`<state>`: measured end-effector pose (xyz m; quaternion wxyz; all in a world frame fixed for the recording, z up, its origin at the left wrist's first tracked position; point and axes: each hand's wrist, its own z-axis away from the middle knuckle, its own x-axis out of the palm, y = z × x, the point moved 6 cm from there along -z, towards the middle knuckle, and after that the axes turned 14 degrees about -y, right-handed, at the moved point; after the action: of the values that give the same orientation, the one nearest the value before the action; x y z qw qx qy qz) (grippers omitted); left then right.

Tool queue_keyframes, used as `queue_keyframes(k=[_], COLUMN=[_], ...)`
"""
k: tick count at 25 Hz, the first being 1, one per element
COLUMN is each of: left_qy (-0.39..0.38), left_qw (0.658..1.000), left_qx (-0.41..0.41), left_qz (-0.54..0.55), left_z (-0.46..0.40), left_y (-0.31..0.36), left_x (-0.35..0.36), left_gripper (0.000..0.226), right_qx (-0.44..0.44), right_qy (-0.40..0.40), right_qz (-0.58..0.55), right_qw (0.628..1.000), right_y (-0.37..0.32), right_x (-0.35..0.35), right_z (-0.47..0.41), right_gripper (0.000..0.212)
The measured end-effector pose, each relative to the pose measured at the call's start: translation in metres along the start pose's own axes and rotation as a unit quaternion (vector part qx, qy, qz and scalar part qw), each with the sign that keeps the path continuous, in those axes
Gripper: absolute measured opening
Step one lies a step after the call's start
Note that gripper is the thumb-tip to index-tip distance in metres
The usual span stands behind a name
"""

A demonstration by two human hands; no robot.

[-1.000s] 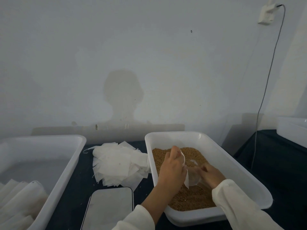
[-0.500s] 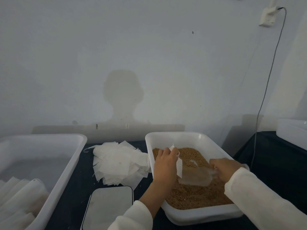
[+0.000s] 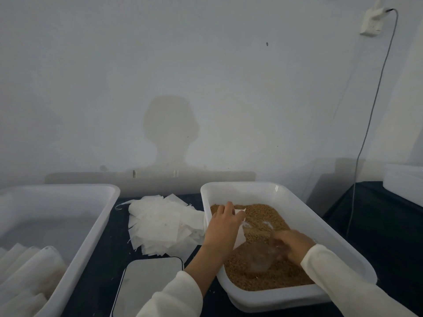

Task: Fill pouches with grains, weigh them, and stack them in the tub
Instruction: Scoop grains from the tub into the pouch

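A white tray on the right holds brown grains. Over the grains my left hand pinches a small white pouch by its top edge. My right hand grips the handle of a clear plastic scoop, whose bowl lies low in the grains beside the pouch. A heap of empty white pouches lies on the dark table between the two trays. The big white tub at the left holds filled pouches stacked in its near corner. The scale sits in front, its top bare.
Another white container stands at the far right on the dark table. A grey cable hangs from a wall socket down behind the table. The wall runs close behind the trays.
My right hand swung the scoop out to the right and has now brought it back down into the grains nearer the front. My left hand stayed put with the pouch.
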<state>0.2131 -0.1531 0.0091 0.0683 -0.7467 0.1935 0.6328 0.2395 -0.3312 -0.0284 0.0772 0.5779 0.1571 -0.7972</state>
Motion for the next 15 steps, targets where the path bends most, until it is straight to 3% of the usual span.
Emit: queue_keyframes(k=[5,15], left_qy=[-0.005,0.003], left_qw=[1.000,0.993], left_qx=[0.012,0.113], left_qz=[-0.001,0.024], left_z=[-0.003,-0.008], left_y=[-0.002,0.011], left_x=[-0.001,0.007], left_gripper=[0.049,0.011], right_qx=[-0.017,0.031], right_qy=[-0.054,0.024], right_qz=[-0.151,-0.104], right_qw=[0.987,0.994], right_y=[0.018,0.029], right_x=[-0.021,-0.084], right_z=[0.036,0.070], right_gripper=[0.024,0.013])
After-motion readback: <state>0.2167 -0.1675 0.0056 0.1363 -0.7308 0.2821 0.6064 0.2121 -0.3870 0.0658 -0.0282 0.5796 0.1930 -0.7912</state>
